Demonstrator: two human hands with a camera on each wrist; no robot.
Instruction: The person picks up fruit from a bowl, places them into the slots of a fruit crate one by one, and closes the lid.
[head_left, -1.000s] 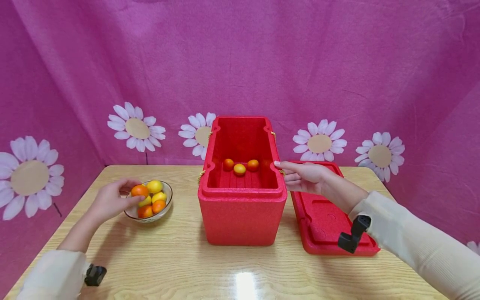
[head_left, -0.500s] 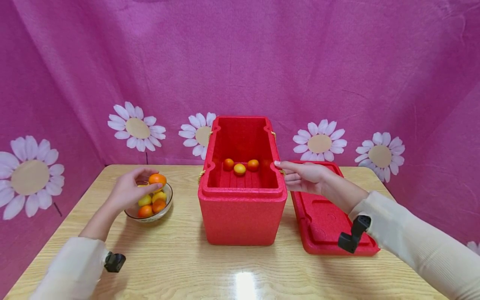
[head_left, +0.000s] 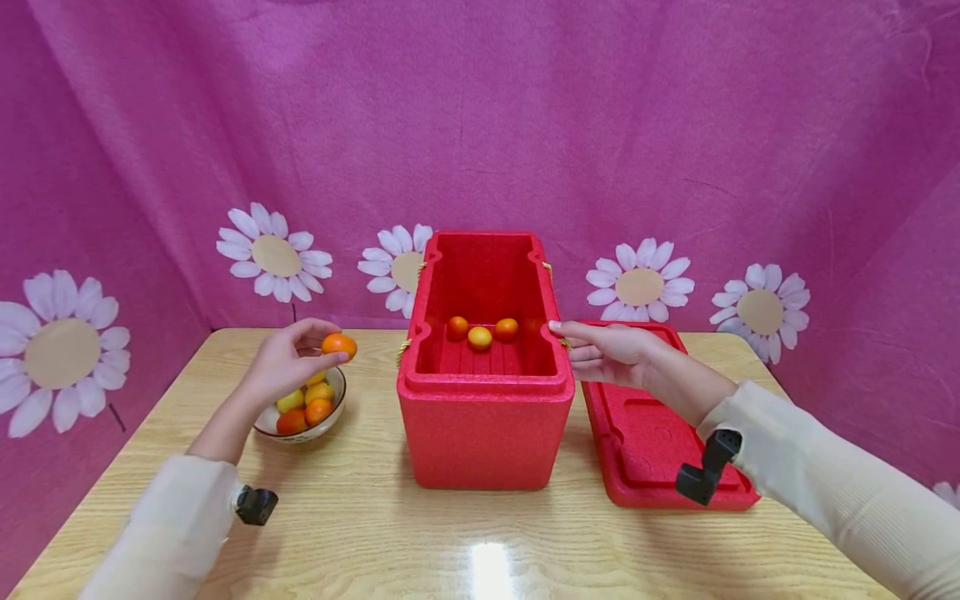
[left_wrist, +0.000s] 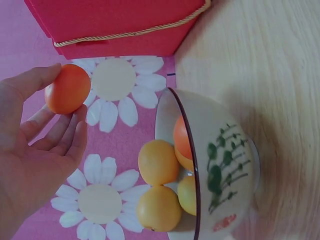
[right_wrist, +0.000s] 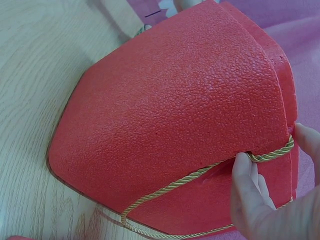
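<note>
My left hand pinches a smooth orange-red fruit between thumb and fingertips, above the far right rim of a patterned bowl. Several yellow and orange fruits lie in that bowl. In the middle of the table stands an uncovered red foam box; two orange-red fruits and a yellow one sit on its floor. With the thumb on the rim and the fingers against the outer side, my right hand grips the box's right wall beside a gold rope.
A red foam lid lies on the wooden table right of the box, partly under the right forearm. Pink cloth with large white daisies hangs behind the table and at both sides.
My left hand has lifted the orange-red fruit out of the bowl and carried it up and to the right. The right hand and the box have stayed in place.
</note>
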